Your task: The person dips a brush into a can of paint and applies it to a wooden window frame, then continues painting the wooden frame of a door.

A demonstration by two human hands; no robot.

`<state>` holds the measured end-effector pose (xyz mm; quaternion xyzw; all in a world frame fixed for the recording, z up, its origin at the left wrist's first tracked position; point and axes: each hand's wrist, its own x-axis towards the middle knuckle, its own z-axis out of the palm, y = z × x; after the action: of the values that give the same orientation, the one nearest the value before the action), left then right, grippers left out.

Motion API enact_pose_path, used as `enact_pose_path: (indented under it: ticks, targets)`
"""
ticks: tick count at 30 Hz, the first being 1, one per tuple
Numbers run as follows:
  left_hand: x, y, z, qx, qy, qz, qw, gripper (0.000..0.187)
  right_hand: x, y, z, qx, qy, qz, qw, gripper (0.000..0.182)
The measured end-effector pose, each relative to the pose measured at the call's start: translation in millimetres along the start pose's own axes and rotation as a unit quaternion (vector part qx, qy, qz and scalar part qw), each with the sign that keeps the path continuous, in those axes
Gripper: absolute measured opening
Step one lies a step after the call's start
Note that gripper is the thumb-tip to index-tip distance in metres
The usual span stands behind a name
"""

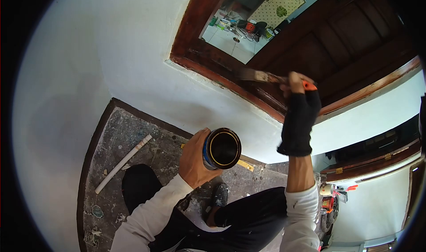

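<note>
My left hand [194, 160] is wrapped round an open paint can [223, 149], its dark contents facing up towards me. In my right hand [298, 84], which wears a black fingerless glove, a paintbrush [266, 77] with an orange handle end is gripped. The bristles, a little blurred, point left and overlap the lower part of the dark brown wooden window frame [213, 70]. Beside the brush is a dark panelled wooden shutter [341, 43].
White wall [146, 43] surrounds the frame. On the paint-spattered floor [115, 136] lie a white tube [123, 164] and a yellow strip [245, 165]. Through the opening, a red bucket [250, 27] stands among clutter. Tools and a red machine [327, 204] are at the right.
</note>
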<state>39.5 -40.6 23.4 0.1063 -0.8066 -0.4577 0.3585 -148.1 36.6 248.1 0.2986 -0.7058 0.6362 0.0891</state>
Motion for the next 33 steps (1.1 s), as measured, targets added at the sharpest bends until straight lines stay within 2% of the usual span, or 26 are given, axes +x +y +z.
enact_pose_path:
  ticks: [1,5,7,10,14,17,20,23,28,31,33]
  targets:
    - [-1.0,-0.3,0.0,0.0,0.0,0.002,1.0,0.117,2.7,-0.2,8.4,-0.006,-0.028,-0.034,0.999,0.025]
    - [-1.9,-2.8,1.0,0.002,0.006,0.011,1.0,0.118,4.3,12.7,19.4,-0.034,-0.068,-0.076,0.994,0.022]
    - [-3.8,-1.3,-0.7,0.003,0.004,0.017,1.0,0.121,1.9,17.2,15.5,-0.115,-0.084,-0.072,0.987,0.022]
    - [-4.2,2.4,-5.6,-0.001,0.0,0.008,1.0,0.115,0.6,16.4,5.4,-0.101,-0.05,-0.114,0.987,0.021]
    - [-7.6,2.7,-4.4,0.003,-0.008,0.012,1.0,0.117,-5.7,11.2,6.7,-0.043,-0.02,-0.083,0.995,0.02]
    - [-6.7,2.5,-3.4,0.007,-0.01,0.015,1.0,0.118,-10.2,22.5,6.3,-0.075,-0.073,-0.063,0.992,0.02]
    - [-6.3,3.5,-5.2,0.005,-0.008,0.017,1.0,0.12,-9.5,27.9,-2.6,-0.149,-0.061,-0.132,0.978,0.022]
    - [-6.6,4.5,-4.3,0.001,-0.005,0.025,1.0,0.121,-9.8,18.8,-3.9,-0.109,-0.052,-0.163,0.979,0.022]
    - [-9.1,3.7,-3.6,-0.001,-0.007,0.025,1.0,0.121,-9.9,19.6,-0.3,-0.146,-0.122,-0.128,0.973,0.022]
    - [-8.5,5.1,-5.5,-0.004,-0.013,0.02,1.0,0.117,-6.2,16.4,0.7,-0.175,-0.101,-0.126,0.971,0.021]
    - [-8.4,5.0,-6.9,0.002,-0.027,0.015,1.0,0.117,-9.0,7.4,5.8,-0.083,-0.065,-0.12,0.987,0.022]
